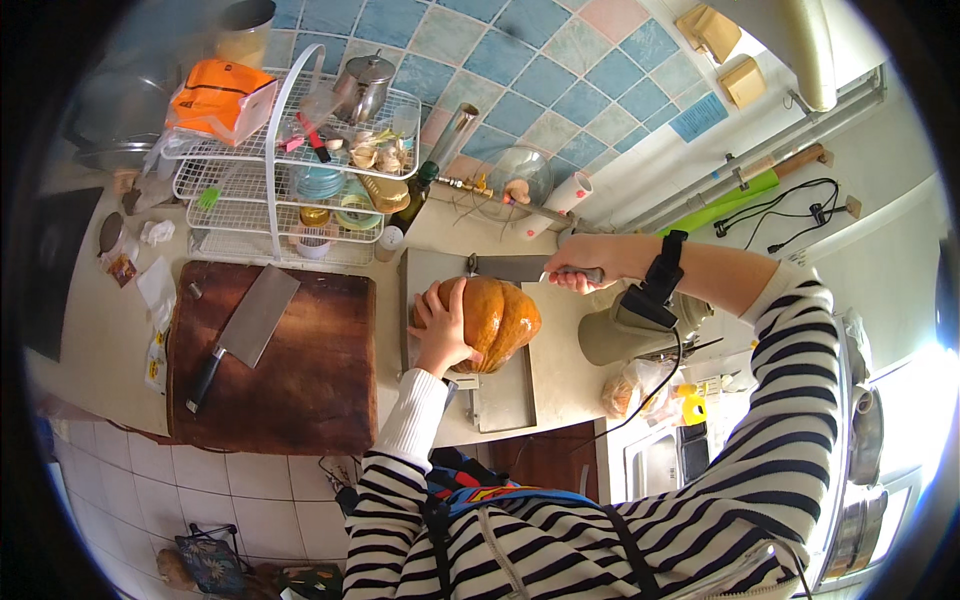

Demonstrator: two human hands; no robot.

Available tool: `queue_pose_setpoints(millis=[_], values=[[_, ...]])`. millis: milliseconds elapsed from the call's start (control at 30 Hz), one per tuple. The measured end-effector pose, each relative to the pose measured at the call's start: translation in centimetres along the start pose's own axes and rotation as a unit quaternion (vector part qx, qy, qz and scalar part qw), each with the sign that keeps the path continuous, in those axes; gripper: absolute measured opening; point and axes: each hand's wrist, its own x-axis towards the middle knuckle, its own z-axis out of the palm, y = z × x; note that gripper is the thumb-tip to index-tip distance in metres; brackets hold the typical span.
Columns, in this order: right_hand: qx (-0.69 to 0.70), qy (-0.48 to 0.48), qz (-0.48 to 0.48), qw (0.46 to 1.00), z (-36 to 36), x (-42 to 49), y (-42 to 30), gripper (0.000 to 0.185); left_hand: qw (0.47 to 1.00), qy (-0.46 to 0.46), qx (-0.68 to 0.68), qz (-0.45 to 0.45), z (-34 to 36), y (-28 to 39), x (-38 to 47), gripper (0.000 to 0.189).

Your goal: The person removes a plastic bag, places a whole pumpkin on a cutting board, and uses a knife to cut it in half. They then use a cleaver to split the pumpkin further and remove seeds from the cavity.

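An orange-brown ribbed pumpkin rests on a flat grey metal-edged board on the counter. My left hand grips its left side with the fingers spread. Behind the pumpkin is a broad steel knife blade, level with the pumpkin's far edge. My right hand is closed round its grey handle. The blade's left end meets a dark fitting at the board's far edge; whether they are joined I cannot tell. A cleaver with a black handle lies on the wooden chopping board at the left.
A white wire rack behind the chopping board holds garlic, a steel pot and an orange bag. A greenish-beige jug stands right of the pumpkin. A black cable hangs from my right wrist strap. The sink is at the lower right.
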Motion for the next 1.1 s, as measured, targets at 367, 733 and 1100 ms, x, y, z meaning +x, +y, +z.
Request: queue_pose_setpoints(millis=[367,733,1100], values=[[-0.147,0.158,-0.127,0.968,4.2,0.6,3.3,0.030,0.999,0.042,-0.025,-0.008,1.0,0.4,-1.0,0.136],[-0.156,0.235,-0.134,0.950,8.1,2.0,7.9,0.035,0.998,0.037,-0.042,-0.023,1.8,0.7,-3.0,0.136],[-0.140,0.214,-0.142,0.956,7.7,2.1,8.1,0.033,0.998,0.036,-0.039,-0.027,1.8,1.2,-3.1,0.134]])
